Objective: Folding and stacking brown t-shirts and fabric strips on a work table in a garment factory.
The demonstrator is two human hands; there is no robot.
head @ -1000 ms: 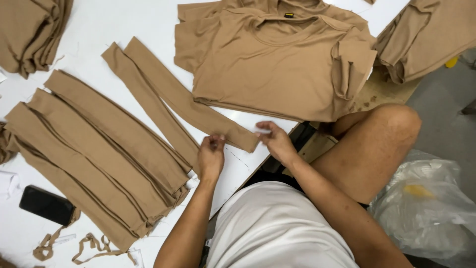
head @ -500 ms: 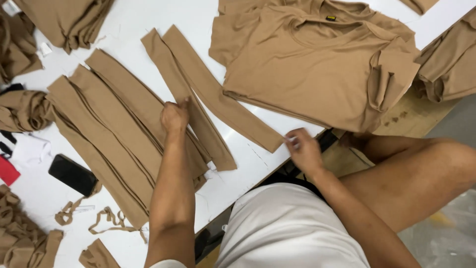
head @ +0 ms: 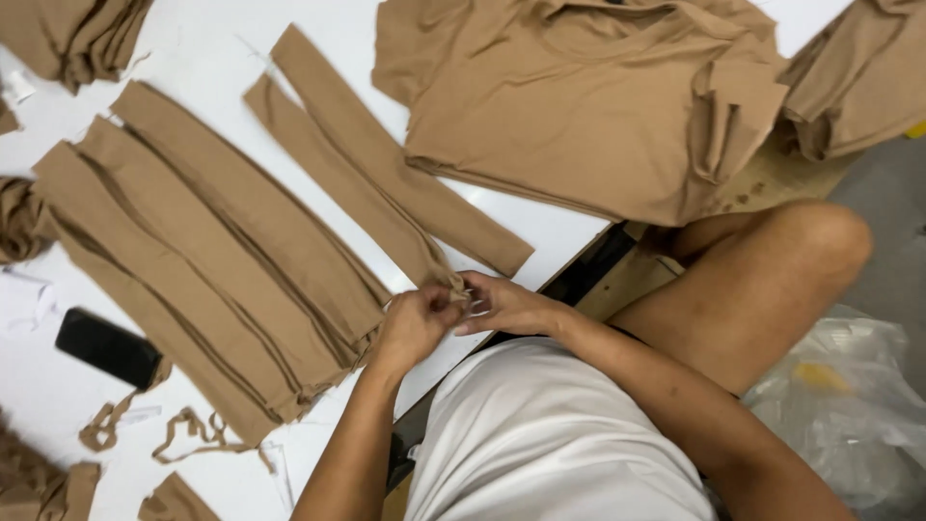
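Observation:
Two long tan fabric strips lie side by side on the white table [head: 207, 53], running from the upper middle down to its near edge. My left hand [head: 413, 326] and my right hand [head: 502, 304] meet at the near end of the left strip [head: 338, 188], both pinching its end between the fingertips. The right strip [head: 400, 183] lies flat just beyond my right hand. To the left of my left hand, a stack of several more tan strips [head: 207, 256] is spread out diagonally.
A pile of tan garments [head: 588, 106] covers the upper right of the table, with more at the right [head: 858, 77]. A black phone [head: 106, 347] and fabric scraps [head: 183, 434] lie at lower left. A clear plastic bag [head: 839, 405] sits beside my knee.
My left hand drew back from the strip stack to the table edge, and my right hand moved left to meet it on the strip's end. The view shifted slightly.

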